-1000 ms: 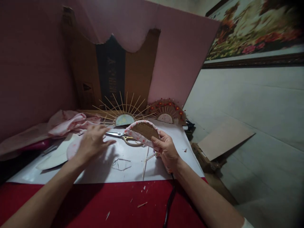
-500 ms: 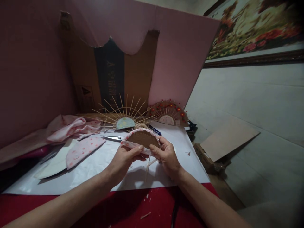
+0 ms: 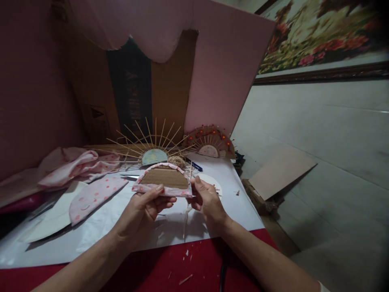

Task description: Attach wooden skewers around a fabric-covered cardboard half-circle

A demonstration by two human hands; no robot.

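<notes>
A half-circle of brown cardboard, edged with pink spotted fabric, is held up over the white sheet with its straight side down. My left hand pinches that lower edge, thumb in front and fingers behind. At the right corner, my right hand has its fingers closed on the edge, thumb pointing up. A thin pale stick stands beside that corner; whether my fingers touch it I cannot tell. Behind the half-circle, scissors are partly hidden. A pink spotted fabric half-circle lies to the left.
At the back are a blue-green half-circle with sticks fanning out, a ball of twine, a blue pen and a decorated cardboard fan. Crumpled pink fabric lies left. Scraps dot the red cloth.
The half-circle has shifted left and now faces me more squarely. My right hand has slid from its front face to the right corner. The whole view has turned slightly.
</notes>
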